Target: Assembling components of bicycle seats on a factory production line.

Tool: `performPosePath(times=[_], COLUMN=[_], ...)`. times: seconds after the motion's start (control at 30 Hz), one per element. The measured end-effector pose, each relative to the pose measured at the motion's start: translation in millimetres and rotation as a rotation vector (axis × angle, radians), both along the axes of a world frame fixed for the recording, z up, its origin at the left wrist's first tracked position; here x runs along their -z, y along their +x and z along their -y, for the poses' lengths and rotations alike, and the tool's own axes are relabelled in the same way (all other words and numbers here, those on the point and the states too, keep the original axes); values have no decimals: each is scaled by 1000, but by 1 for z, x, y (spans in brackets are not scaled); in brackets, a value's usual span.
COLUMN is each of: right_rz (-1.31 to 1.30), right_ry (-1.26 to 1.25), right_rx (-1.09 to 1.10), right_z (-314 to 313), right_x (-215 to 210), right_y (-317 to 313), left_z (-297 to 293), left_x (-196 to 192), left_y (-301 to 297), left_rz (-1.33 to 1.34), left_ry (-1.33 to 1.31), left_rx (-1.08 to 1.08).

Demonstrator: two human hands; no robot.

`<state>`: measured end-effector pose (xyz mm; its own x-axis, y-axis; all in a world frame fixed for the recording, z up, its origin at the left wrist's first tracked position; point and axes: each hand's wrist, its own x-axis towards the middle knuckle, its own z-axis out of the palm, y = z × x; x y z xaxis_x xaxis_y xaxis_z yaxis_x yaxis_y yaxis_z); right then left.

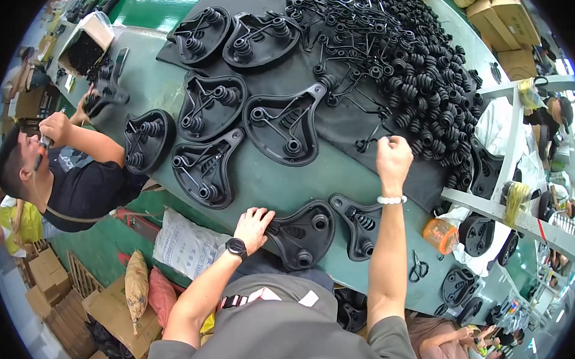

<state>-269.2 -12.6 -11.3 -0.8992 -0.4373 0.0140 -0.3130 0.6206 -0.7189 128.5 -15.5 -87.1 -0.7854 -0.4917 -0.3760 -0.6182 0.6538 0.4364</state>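
A black bicycle saddle lies underside up at the table's near edge, its two round mounts bare of any rod. My left hand, with a watch at the wrist, grips its narrow end. Farther off to the right, my right hand is closed in a pinch above the dark sheet. A black bent metal rod with a ringed end shows at its fingertips; the rest of it is hidden. Right of the held saddle lies another saddle, partly behind my right forearm.
Several saddles fitted with rods, such as one saddle, stand to the left. Beyond is a large heap of black springs and bent rods. Scissors and an orange jar lie right, beside a white rack. A co-worker sits left.
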Motion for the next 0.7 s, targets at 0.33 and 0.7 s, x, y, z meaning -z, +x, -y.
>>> performPosePath(times=[0.33,0.7], right_rz=[15,-474], right_ry=[-187,428], right_rx=[65,-614], right_z=[-63,-12], right_x=[17,80], right_y=[-54,28], left_z=[10,11], left_x=[-6,0], left_y=[-1,6], left_rz=[-34,-44], left_ry=[16,40], left_rx=[39,42])
